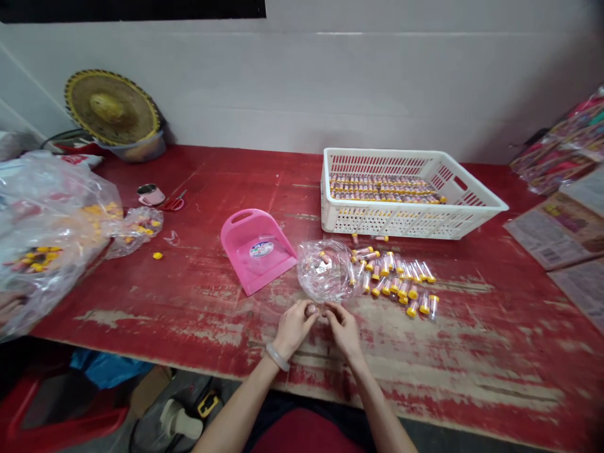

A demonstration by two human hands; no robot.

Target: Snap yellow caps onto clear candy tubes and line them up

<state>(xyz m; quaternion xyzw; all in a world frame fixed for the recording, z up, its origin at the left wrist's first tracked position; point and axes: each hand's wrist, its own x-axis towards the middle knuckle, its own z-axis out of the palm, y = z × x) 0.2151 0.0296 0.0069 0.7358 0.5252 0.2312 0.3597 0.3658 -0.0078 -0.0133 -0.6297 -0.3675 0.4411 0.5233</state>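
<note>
Red table [472,352] edge near; left hand [293,327], right hand [343,327] pinch small piece [311,309]

Worn red table [472,352], pale wall [330,88] behind, dark window edge [132,9] top left, straw hat [112,107] against wall

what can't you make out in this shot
Head view, the only one:
- The small thing pinched between the left hand and right hand: mostly covered by fingers and too small to identify.
- Contents of the clear bag: glare and creases blur them.
- Lower layers of tubes in the white basket: hidden by its front wall.
- Label on the pink scoop: too small to read.
- Big plastic bag at left: cut off by the frame edge.
</note>
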